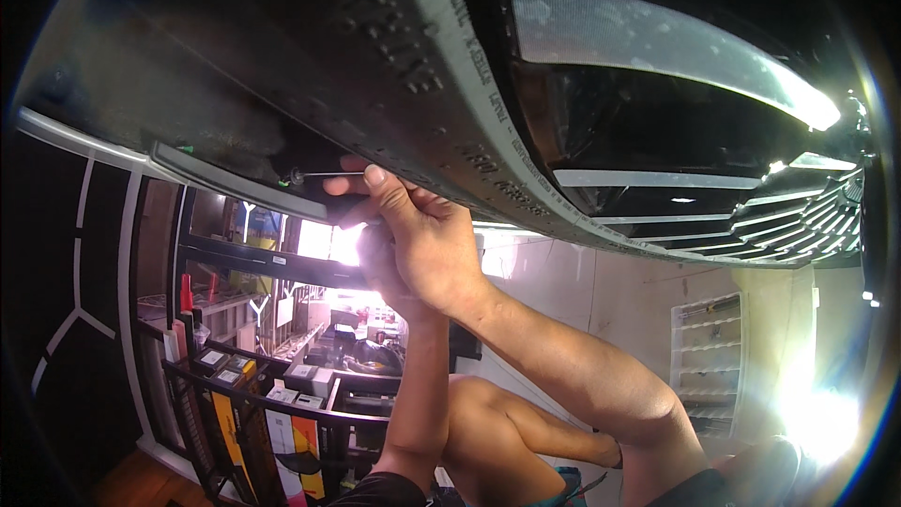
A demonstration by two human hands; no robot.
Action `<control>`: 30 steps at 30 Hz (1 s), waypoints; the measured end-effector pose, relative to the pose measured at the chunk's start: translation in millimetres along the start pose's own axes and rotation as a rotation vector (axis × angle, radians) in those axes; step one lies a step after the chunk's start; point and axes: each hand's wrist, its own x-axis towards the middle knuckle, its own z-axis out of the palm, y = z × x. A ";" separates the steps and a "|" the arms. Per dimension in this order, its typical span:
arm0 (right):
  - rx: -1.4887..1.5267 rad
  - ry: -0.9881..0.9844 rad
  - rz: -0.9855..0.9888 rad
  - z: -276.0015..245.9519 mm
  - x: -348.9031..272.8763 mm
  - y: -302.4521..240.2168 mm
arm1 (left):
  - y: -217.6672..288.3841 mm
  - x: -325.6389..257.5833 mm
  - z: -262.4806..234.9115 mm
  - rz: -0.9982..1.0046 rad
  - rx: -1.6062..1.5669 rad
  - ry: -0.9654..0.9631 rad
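The right hand (434, 242) pinched a thin rod (333, 175) beneath the tyre (394, 66), its far end at a small dark fastener (296, 176); the left hand (377, 258), mostly hidden, gripped something or nothing, unclear which.

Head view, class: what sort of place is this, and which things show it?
Probably a vehicle workshop or garage, perhaps with a shop area: a large tyre on a spoked wheel fills the upper part, and upright packages stand at lower left.
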 end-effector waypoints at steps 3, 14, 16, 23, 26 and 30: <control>0.011 0.012 -0.027 2.7 0.7 3.2 | -0.5 -3.5 0.4 -0.004 -0.017 -0.007; -0.167 -0.072 -0.202 1.1 -0.8 10.3 | 2.7 -4.3 -4.3 -0.009 -0.024 -0.010; -0.180 -0.078 -0.212 0.6 -0.8 11.6 | 2.7 -4.9 -5.0 -0.011 -0.031 -0.011; -0.178 -0.090 -0.181 0.5 -0.6 13.0 | 3.6 -7.4 -2.6 -0.019 -0.065 -0.012; -0.190 -0.087 -0.177 0.6 -1.8 11.2 | 4.7 -7.2 -0.2 -0.016 -0.093 -0.007; -0.204 -0.101 -0.186 0.1 -1.3 10.2 | 5.6 -7.2 2.5 -0.017 -0.143 -0.008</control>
